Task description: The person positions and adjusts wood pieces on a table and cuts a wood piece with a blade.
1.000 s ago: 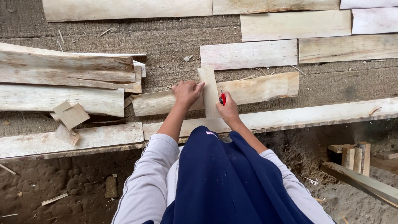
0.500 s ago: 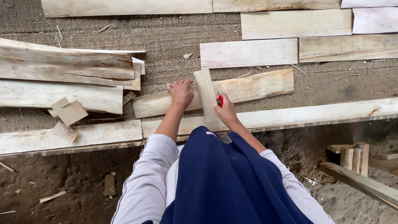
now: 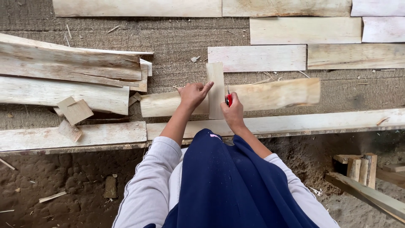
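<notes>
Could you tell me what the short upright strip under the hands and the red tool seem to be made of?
The short strip looks like pale, unfinished sawn wood: matte, with faint lengthwise grain. The left hand presses it onto a rougher plank of similar raw wood. The red tool in the right hand is mostly hidden; its red part may be plastic or painted.

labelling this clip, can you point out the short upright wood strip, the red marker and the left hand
short upright wood strip (image 3: 215, 78), head view, on its bare upper half above the hands
red marker (image 3: 229, 100), head view, on the red tip showing above the right hand
left hand (image 3: 193, 94), head view, on the back of the hand
</notes>
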